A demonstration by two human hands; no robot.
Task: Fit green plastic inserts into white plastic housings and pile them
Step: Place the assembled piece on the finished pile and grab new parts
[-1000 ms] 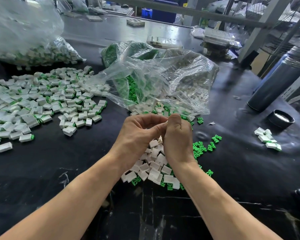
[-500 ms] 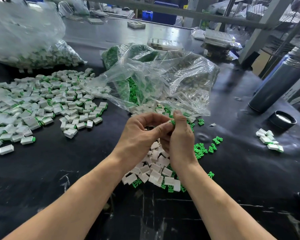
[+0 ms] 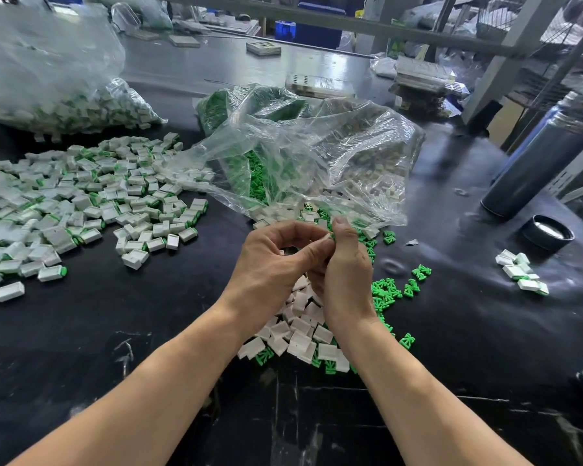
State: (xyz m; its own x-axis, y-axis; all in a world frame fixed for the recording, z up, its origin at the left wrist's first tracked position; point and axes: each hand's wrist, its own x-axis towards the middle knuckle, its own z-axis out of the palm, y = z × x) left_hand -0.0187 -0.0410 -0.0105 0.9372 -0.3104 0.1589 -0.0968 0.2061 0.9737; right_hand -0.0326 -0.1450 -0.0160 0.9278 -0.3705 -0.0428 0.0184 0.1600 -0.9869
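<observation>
White housing (image 3: pixel 327 236) pinched between left hand (image 3: pixel 270 267) and right hand (image 3: pixel 345 267).

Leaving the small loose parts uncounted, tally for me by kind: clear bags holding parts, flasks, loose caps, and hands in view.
Clear bags holding parts: 3, the assembled-parts bag, the green-insert bag and the housing bag
Flasks: 1, the grey flask
Loose caps: 1, the black cap
Hands: 2, the left hand and right hand, pinching one white housing
Total: 7
</observation>
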